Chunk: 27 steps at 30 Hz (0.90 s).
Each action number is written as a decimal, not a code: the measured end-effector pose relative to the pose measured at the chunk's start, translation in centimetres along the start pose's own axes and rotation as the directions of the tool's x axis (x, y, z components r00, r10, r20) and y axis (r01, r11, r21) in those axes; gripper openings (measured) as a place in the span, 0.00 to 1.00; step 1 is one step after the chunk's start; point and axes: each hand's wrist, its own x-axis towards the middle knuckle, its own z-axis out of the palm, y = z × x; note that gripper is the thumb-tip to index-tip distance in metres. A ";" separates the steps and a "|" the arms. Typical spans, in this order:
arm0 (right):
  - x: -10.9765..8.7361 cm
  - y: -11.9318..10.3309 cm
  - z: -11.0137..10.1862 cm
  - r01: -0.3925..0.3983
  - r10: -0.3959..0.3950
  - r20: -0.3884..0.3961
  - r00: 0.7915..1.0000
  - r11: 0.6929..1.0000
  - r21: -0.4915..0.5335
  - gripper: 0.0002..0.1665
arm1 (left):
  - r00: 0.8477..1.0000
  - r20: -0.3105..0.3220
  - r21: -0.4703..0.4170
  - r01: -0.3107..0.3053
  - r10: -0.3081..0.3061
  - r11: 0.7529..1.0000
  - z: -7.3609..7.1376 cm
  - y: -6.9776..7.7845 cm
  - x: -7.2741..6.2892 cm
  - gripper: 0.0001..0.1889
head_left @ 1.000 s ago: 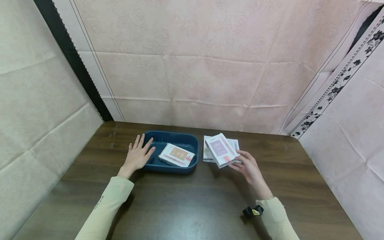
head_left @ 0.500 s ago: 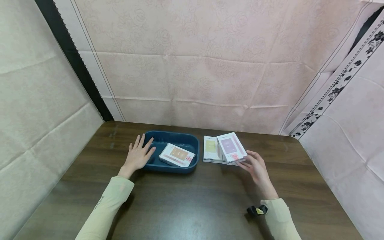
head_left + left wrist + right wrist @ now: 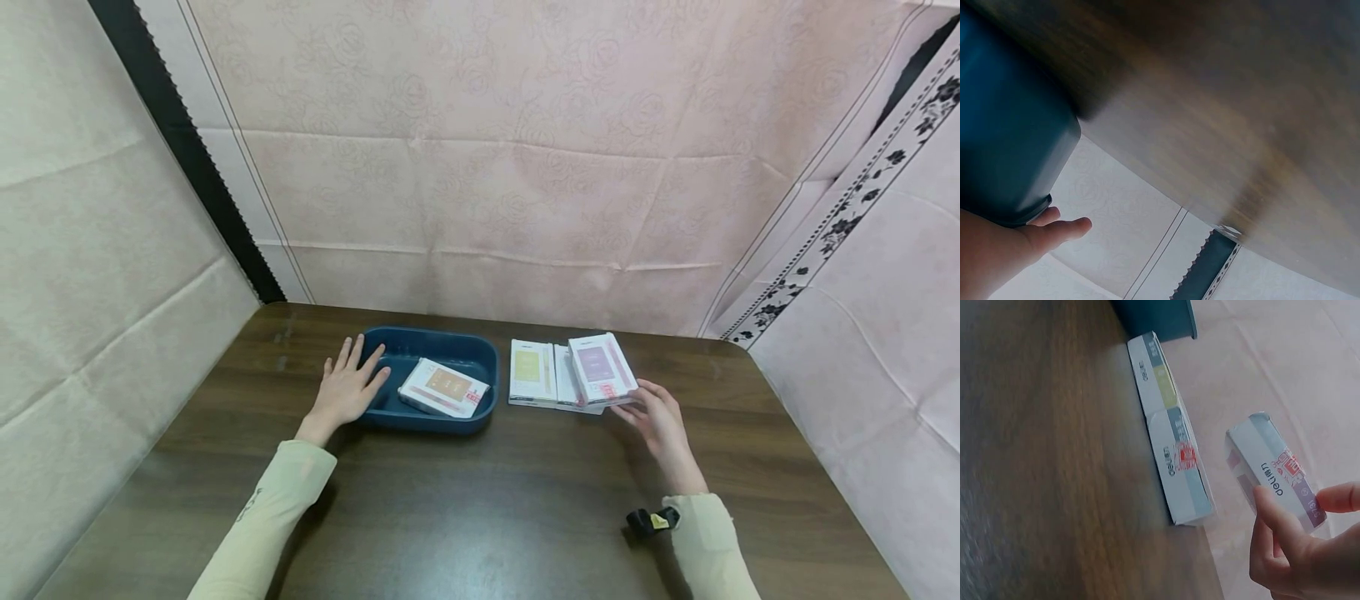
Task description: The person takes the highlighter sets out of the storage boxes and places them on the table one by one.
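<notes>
My right hand (image 3: 658,423) pinches one end of a white "deli" box with a purple panel (image 3: 602,369). That box is raised and tilted, clear of the tabletop in the right wrist view, where thumb and fingers grip its sides. Beneath it in the head view, a similar box with a pale blue stripe (image 3: 1175,465) is partly covered. It lies beside a white box with a yellow-green panel (image 3: 532,375). My left hand (image 3: 343,393), fingers spread, rests on the left rim of a dark blue plastic tray (image 3: 431,425). Inside the tray lies a white box with a tan panel (image 3: 444,388).
The brown wooden table (image 3: 465,517) has rounded far corners. Pale cloth (image 3: 480,200) hangs behind it and along both sides. A black strap-like device (image 3: 651,522) sits at the right wrist.
My right hand has moved to the right with the purple-panelled box, uncovering the yellow-green box and part of the pale blue one. The left hand and tray stay put.
</notes>
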 end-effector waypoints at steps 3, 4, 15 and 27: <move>0.2 0.0 -0.4 0.003 -0.003 -0.012 1.000 1.000 0.016 0.11 | 1.000 -0.022 -0.023 -0.014 0.013 1.000 0.0 0.1 -0.1 0.31; 0.3 0.0 -0.5 0.001 -0.001 -0.017 1.000 1.000 0.027 0.10 | 0.999 -0.029 -0.029 -0.019 0.018 0.999 0.0 0.1 -0.1 0.31; 0.5 -0.1 -1.4 -0.038 0.049 -0.114 0.992 0.995 0.092 0.09 | 1.000 0.015 0.019 0.008 -0.009 1.000 0.1 0.0 0.0 0.30; 1.0 -0.1 -2.0 -0.072 0.082 -0.159 0.984 0.995 0.069 0.18 | 1.000 0.016 0.019 0.007 -0.008 1.000 -0.1 0.1 0.0 0.31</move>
